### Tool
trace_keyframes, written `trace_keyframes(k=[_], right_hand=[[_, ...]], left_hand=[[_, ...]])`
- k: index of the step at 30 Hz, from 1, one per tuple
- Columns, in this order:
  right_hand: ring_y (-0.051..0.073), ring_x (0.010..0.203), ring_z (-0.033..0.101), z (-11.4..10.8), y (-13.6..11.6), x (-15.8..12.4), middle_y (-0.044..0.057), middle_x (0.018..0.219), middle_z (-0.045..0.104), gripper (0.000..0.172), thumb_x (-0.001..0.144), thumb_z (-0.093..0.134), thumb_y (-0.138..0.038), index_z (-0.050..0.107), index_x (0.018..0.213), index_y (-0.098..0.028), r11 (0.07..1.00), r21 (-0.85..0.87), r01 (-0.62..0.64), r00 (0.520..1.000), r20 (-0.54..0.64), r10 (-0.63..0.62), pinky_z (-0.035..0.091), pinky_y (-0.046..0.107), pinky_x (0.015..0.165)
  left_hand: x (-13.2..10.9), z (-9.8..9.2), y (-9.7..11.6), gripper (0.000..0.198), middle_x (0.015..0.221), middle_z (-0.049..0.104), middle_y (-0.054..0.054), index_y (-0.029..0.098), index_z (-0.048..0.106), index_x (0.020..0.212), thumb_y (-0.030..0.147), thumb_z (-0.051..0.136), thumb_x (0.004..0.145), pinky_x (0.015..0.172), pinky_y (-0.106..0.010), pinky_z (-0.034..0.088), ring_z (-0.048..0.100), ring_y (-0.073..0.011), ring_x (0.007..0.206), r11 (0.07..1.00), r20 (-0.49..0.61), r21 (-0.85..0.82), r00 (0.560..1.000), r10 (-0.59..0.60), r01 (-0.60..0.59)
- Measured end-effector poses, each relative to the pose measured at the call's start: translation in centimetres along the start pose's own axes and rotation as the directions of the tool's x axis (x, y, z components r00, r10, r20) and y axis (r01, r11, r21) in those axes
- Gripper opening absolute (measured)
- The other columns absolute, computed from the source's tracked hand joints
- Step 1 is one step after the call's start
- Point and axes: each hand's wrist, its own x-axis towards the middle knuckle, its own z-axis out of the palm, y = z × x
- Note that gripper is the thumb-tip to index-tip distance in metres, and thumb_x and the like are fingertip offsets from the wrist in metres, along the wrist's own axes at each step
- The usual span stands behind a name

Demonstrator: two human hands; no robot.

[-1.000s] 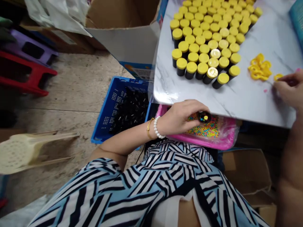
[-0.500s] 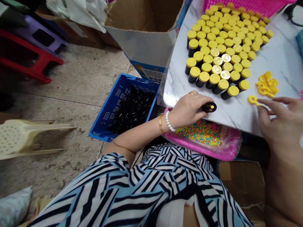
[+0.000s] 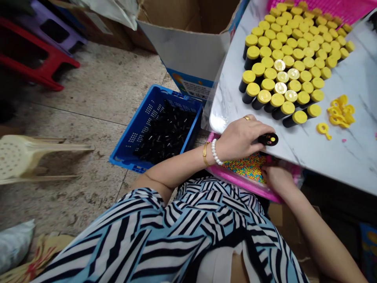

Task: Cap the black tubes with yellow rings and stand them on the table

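My left hand [image 3: 246, 135] is closed round a small black bottle [image 3: 268, 139], its round end turned up toward me with a yellow spot and some coloured beads showing in it. Below it, a pink tray [image 3: 250, 184] lined with clear plastic holds many small coloured beads [image 3: 246, 169]. Into this tray's right side reaches my right hand [image 3: 275, 177], fingers curled down at the beads; what they grip, if anything, is hidden. On the table lies a single yellow ring with a short stem [image 3: 323, 128], beside a small heap of similar yellow rings [image 3: 341, 112].
Many black bottles with yellow caps [image 3: 294, 85] stand in rows on the marble-patterned table [image 3: 350, 157], before a pink basket [image 3: 350, 11]. Left of the table are an open carton [image 3: 188, 51] and a blue crate [image 3: 132, 141] of black bottles. Stools [image 3: 20, 157] stand farther left.
My right hand has left the single yellow ring on the table and moved down and left into the bead tray. My left hand still holds the black bottle. The view has shifted slightly.
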Motion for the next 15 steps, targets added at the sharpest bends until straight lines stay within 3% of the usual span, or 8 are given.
trace_keyframes(k=[2, 4, 5, 7, 8, 10, 13, 15], right_hand=[[0.023, 0.082, 0.073, -1.2, 0.2, -1.4, 0.015, 0.099, 0.076, 0.038, 0.103, 0.045, -0.035, 0.079, 0.109, -0.018, 0.999, -0.018, -0.027, 0.997, -0.076, 0.025, 0.051, 0.032, 0.073], [0.022, 0.091, 0.074, -2.7, 0.1, -3.4, 0.013, 0.109, 0.076, 0.039, 0.105, 0.045, -0.038, 0.077, 0.118, -0.020, 1.000, 0.004, 0.022, 0.970, -0.244, -0.020, 0.053, 0.032, 0.077], [0.020, 0.093, 0.075, -3.6, 0.0, -4.4, 0.010, 0.110, 0.077, 0.037, 0.104, 0.048, -0.038, 0.077, 0.119, -0.021, 0.996, 0.022, 0.083, 0.929, -0.364, -0.069, 0.055, 0.029, 0.078], [0.015, 0.091, 0.075, -5.4, -0.7, -6.2, 0.005, 0.107, 0.078, 0.029, 0.102, 0.057, -0.034, 0.077, 0.118, -0.022, 0.974, 0.032, 0.226, 0.777, -0.608, -0.161, 0.056, 0.024, 0.079], [0.013, 0.089, 0.075, -6.3, -1.1, -6.8, 0.003, 0.105, 0.078, 0.027, 0.100, 0.062, -0.031, 0.077, 0.120, -0.022, 0.960, 0.031, 0.280, 0.692, -0.699, -0.179, 0.057, 0.023, 0.080], [0.012, 0.089, 0.075, -8.2, -2.1, -7.5, 0.001, 0.108, 0.078, 0.033, 0.095, 0.068, -0.026, 0.073, 0.129, -0.026, 0.948, 0.044, 0.317, 0.566, -0.810, -0.152, 0.059, 0.024, 0.084], [0.015, 0.094, 0.074, -10.4, -3.2, -6.7, 0.001, 0.111, 0.077, 0.042, 0.092, 0.072, -0.024, 0.070, 0.133, -0.029, 0.940, 0.111, 0.322, 0.459, -0.887, -0.053, 0.060, 0.028, 0.087], [0.015, 0.092, 0.074, -11.4, -3.6, -5.2, 0.002, 0.106, 0.077, 0.036, 0.093, 0.072, -0.029, 0.073, 0.129, -0.028, 0.934, 0.137, 0.331, 0.461, -0.887, -0.033, 0.059, 0.029, 0.083]], left_hand=[[0.0, 0.0, 0.0, 0.031, 0.118, 0.078, -0.002, 0.022, 0.067, 0.122, 0.022, 0.070, 0.091, 0.104, -0.036, 0.051, 0.071, -0.0170, 0.107, 1.000, 0.002, 0.001, 1.000, -0.006, 0.006], [0.0, 0.0, 0.0, 0.032, 0.118, 0.078, -0.003, 0.022, 0.068, 0.122, 0.022, 0.070, 0.091, 0.103, -0.037, 0.051, 0.070, -0.0179, 0.108, 1.000, 0.003, 0.005, 1.000, -0.017, 0.017], [0.0, 0.1, 0.0, 0.032, 0.117, 0.078, -0.003, 0.022, 0.068, 0.122, 0.022, 0.070, 0.091, 0.103, -0.038, 0.051, 0.070, -0.0183, 0.108, 1.000, 0.001, 0.007, 1.000, -0.021, 0.021], [0.0, 0.2, -0.1, 0.032, 0.117, 0.078, -0.003, 0.022, 0.068, 0.122, 0.022, 0.070, 0.090, 0.103, -0.038, 0.051, 0.070, -0.0186, 0.108, 1.000, -0.003, 0.006, 1.000, -0.021, 0.021], [0.0, 0.2, -0.1, 0.032, 0.116, 0.078, -0.003, 0.022, 0.068, 0.122, 0.022, 0.070, 0.090, 0.103, -0.037, 0.051, 0.070, -0.0184, 0.108, 1.000, -0.005, 0.004, 1.000, -0.017, 0.017], [0.0, 0.3, -0.1, 0.032, 0.117, 0.078, -0.002, 0.021, 0.068, 0.122, 0.022, 0.071, 0.091, 0.104, -0.036, 0.051, 0.070, -0.0180, 0.107, 1.000, -0.010, 0.000, 1.000, -0.006, 0.006], [0.1, 0.2, 0.0, 0.031, 0.118, 0.077, -0.003, 0.021, 0.067, 0.122, 0.022, 0.071, 0.091, 0.103, -0.036, 0.050, 0.070, -0.0180, 0.107, 1.000, -0.009, 0.004, 1.000, -0.006, 0.006], [0.1, 0.1, 0.1, 0.029, 0.117, 0.077, -0.003, 0.021, 0.067, 0.121, 0.023, 0.069, 0.092, 0.102, -0.036, 0.051, 0.070, -0.0187, 0.107, 1.000, -0.001, 0.011, 1.000, -0.018, 0.018]])
